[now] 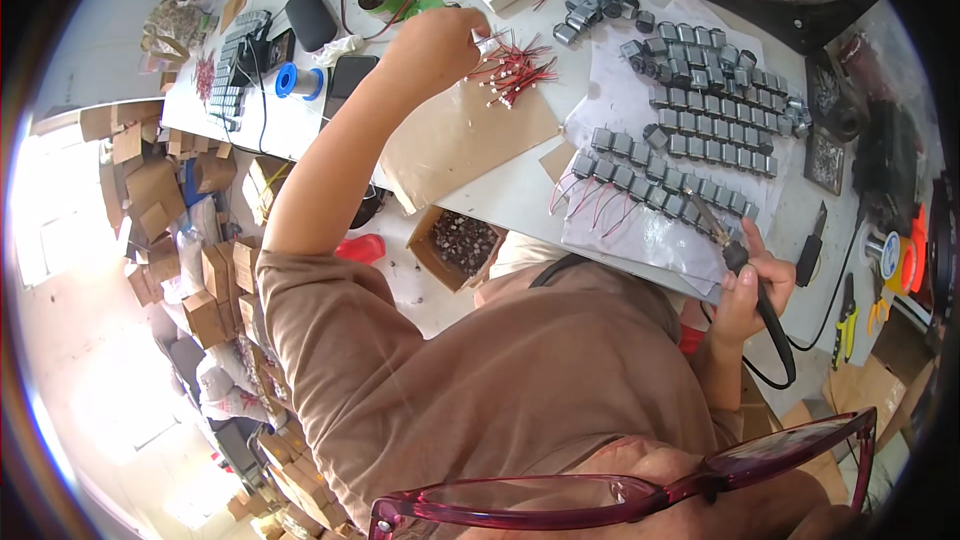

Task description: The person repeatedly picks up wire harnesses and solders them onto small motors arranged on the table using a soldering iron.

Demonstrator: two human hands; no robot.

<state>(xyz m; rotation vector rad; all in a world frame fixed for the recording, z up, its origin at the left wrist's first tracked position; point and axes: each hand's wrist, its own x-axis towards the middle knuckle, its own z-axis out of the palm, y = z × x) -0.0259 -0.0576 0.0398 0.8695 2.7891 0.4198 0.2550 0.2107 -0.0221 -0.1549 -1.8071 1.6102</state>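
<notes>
Right fingers [774, 268] grip the soldering iron [736, 256], long axis slanting, tip up-left. Whether left fingers [476, 26] grip, I cannot tell.

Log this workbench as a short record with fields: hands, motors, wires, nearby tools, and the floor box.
Left hand: at the wire pile, fingers bent; what it grips is unclear
Right hand: holding a soldering iron, tip toward the nearest motor row
Motors: small grey electric motors, mostly in rows on white sheets
Wires: red-and-black leads with white connectors, heaped partly on a brown cardboard sheet
Nearby tools: yellow-and-black cutters, right side
Floor box: open cardboard box of small parts
</notes>
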